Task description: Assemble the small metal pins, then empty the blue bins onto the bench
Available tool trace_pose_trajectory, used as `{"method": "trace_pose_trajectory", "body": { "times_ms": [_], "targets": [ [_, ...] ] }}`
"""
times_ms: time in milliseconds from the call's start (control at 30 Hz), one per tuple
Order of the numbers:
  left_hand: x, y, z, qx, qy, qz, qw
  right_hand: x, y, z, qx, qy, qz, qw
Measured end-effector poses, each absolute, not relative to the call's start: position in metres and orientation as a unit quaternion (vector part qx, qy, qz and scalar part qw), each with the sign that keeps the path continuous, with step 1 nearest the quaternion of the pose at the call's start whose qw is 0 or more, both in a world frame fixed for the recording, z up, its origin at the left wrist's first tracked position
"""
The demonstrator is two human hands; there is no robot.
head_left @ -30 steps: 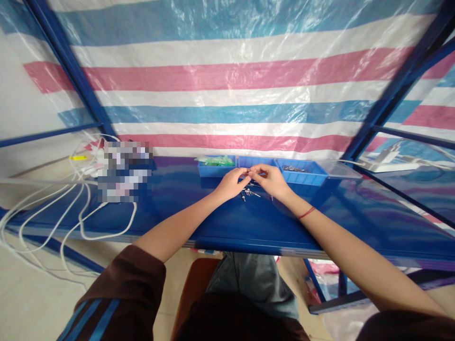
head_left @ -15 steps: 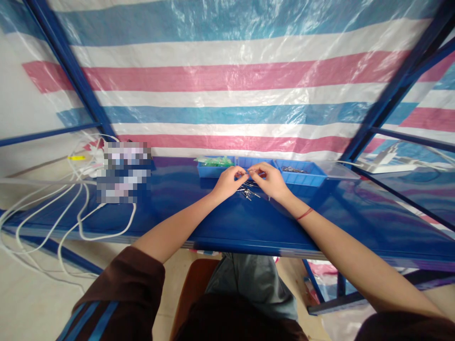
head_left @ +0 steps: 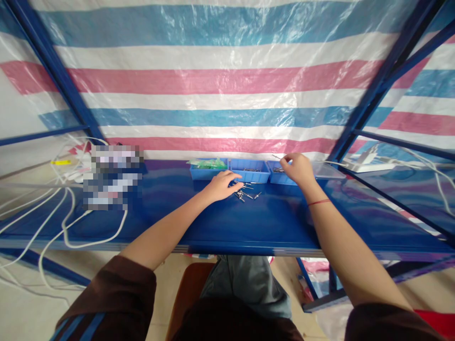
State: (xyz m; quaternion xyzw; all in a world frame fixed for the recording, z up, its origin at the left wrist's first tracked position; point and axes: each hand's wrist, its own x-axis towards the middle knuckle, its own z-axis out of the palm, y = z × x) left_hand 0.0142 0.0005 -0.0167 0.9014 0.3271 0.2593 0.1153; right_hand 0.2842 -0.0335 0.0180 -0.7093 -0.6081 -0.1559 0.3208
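Observation:
My right hand (head_left: 296, 166) is closed in a pinch on a slim metal pin (head_left: 277, 157), held over the right blue bin (head_left: 280, 179). Metal pieces in that bin show only partly, as the hand covers some of them. Beside a loose pile of metal pins (head_left: 245, 194) on the blue table is my left hand (head_left: 223, 186), its thumb and fingers apart with nothing seen between them. Further thin metal pieces (head_left: 251, 169) lie in the middle blue bin (head_left: 253, 178). The left blue bin (head_left: 202, 175) contains a green plastic bag (head_left: 211, 164).
White cables (head_left: 94, 242) loop over the table's left side, near a blurred-out object (head_left: 113, 177). A clear plastic lid (head_left: 329, 171) lies right of the bins. Blue metal posts (head_left: 377, 85) and a striped plastic sheet (head_left: 213, 80) stand behind the table (head_left: 241, 227).
My hands were together above the pile. The right one has moved right to the right bin with a pin; the left has drawn slightly away and its fingers have parted.

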Motion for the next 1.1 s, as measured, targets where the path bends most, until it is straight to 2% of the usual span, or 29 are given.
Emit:
{"method": "trace_pose_trajectory", "body": {
  "times_ms": [67,167,267,367,467,633,867,1000,1100],
  "targets": [
    [0.011,-0.002,-0.012,0.917,0.314,0.213,0.123,0.302,-0.035,0.019,-0.741,-0.586,-0.165,0.282],
    [0.008,-0.004,-0.008,0.929,0.305,0.155,0.139,0.308,-0.040,0.025,-0.717,-0.624,-0.119,0.289],
    [0.006,-0.003,-0.008,0.936,0.298,0.118,0.145,0.292,-0.046,0.031,-0.607,-0.749,0.061,0.258],
    [0.006,0.000,-0.010,0.942,0.286,0.110,0.139,0.271,-0.047,0.026,-0.540,-0.804,0.197,0.152],
    [0.008,0.000,-0.013,0.943,0.286,0.119,0.124,0.256,-0.044,0.017,-0.528,-0.815,0.222,0.089],
    [0.013,-0.002,-0.017,0.937,0.300,0.149,0.097,0.250,-0.041,0.012,-0.504,-0.828,0.239,0.064],
    [0.022,-0.007,-0.021,0.933,0.240,0.257,0.083,0.238,-0.049,0.017,-0.481,-0.832,0.211,0.180],
    [0.026,-0.011,-0.019,0.921,0.244,0.285,0.103,0.223,-0.050,0.016,-0.450,-0.819,0.200,0.296],
    [0.028,-0.011,-0.018,0.897,0.272,0.305,0.168,0.215,-0.047,0.012,-0.442,-0.769,0.248,0.389]
  ]
}}
